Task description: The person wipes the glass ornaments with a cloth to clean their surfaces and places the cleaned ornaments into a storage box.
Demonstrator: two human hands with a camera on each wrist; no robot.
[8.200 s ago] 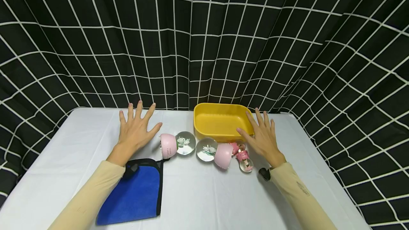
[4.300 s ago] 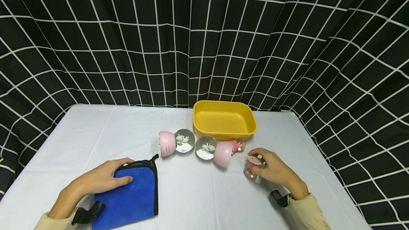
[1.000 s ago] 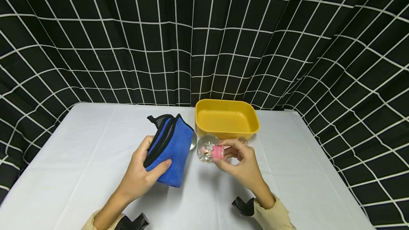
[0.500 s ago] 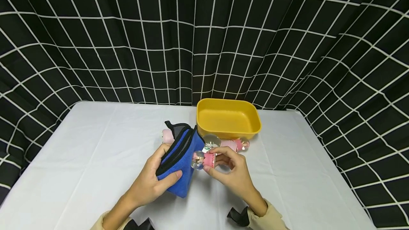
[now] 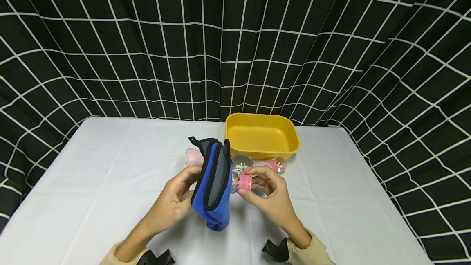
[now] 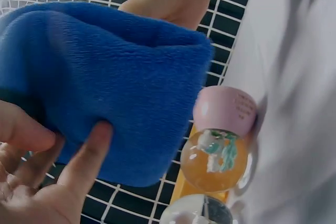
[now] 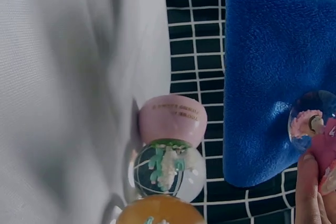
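Note:
My left hand (image 5: 171, 203) holds a folded blue cloth (image 5: 217, 183) with black trim and a grey inner side, raised over the table. My right hand (image 5: 272, 191) pinches a small snow globe (image 5: 244, 181) by its pink base. The globe's clear ball faces the cloth and overlaps its right side in the head view. In the right wrist view, a small pink figure shows inside the ball (image 7: 310, 121), against the blue pile. Left-hand fingertips (image 6: 100, 135) press into the cloth in the left wrist view.
Two large snow globes with pink bases lie sideways behind the hands, the left one (image 5: 194, 157) partly covered by the cloth, the right one (image 5: 242, 162) partly by the right hand. Another small globe (image 5: 279, 165) lies beside a yellow tub (image 5: 261, 136) at the back of the white-covered table.
The cloth was lifted off the table and folded, and the small globe picked up. Over the last second both came together, and the cloth has turned, its fold opening wider towards the head camera.

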